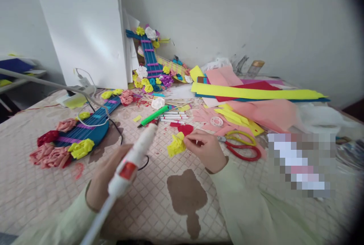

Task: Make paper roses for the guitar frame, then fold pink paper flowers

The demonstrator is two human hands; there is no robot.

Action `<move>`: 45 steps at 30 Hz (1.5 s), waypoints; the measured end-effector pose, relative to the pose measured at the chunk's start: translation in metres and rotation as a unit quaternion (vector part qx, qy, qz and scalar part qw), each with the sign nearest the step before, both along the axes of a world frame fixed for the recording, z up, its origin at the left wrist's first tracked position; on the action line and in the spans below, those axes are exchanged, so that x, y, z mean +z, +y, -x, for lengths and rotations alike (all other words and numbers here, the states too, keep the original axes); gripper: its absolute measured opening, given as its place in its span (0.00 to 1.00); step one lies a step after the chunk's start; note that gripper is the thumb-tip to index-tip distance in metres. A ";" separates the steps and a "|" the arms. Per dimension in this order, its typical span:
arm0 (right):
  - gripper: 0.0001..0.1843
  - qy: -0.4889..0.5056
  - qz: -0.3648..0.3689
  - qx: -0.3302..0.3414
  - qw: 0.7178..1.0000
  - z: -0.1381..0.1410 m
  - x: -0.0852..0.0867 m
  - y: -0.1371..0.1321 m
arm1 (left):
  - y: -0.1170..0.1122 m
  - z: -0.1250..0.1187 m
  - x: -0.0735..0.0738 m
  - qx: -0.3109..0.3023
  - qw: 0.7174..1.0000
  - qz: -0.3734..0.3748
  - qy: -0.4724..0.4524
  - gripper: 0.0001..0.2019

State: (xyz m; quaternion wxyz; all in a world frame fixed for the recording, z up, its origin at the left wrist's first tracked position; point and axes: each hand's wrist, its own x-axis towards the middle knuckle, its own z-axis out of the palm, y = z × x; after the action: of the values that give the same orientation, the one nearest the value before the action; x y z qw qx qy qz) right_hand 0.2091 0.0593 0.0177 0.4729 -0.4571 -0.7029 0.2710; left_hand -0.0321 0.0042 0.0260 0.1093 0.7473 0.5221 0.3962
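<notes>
My left hand (106,180) is closed round a white glue gun (133,159) with a red trigger; its nozzle points up and right toward the table's middle. My right hand (206,150) pinches a crumpled yellow paper flower (176,145) just above the table. A red paper piece (185,128) lies right behind the flower. Both arms wear pale green sleeves.
Red and yellow scissors (241,147) lie right of my right hand. A green marker (153,116) and several pens (173,117) lie behind. A blue paper guitar with flowers (85,131) lies at left, another (149,57) leans on the wall. Coloured paper sheets (256,94) pile at right. A power strip (76,95) with cables sits at back left.
</notes>
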 end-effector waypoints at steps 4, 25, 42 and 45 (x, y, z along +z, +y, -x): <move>0.06 0.005 0.007 0.001 1.000 0.001 0.002 -0.004 | -0.022 -0.017 -0.010 -0.091 0.991 -0.060 0.079 0.12; 0.07 -0.028 -0.010 -0.002 1.000 0.002 0.007 -0.007 | -0.021 -0.025 -0.027 -0.112 0.986 -0.010 0.122 0.13; 0.07 -0.020 -0.008 -0.004 1.000 0.002 0.006 -0.007 | -0.020 -0.027 -0.027 -0.115 0.986 -0.003 0.122 0.14; 0.07 -0.023 -0.009 -0.003 1.000 0.001 0.006 -0.008 | -0.020 -0.027 -0.027 -0.118 0.986 -0.004 0.120 0.13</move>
State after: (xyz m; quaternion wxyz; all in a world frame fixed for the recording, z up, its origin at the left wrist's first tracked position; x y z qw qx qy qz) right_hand 0.2077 0.0517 0.0240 0.4614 -0.4609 -0.7146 0.2530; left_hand -0.0051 -0.0157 -0.0009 0.0888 0.8464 0.4380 0.2897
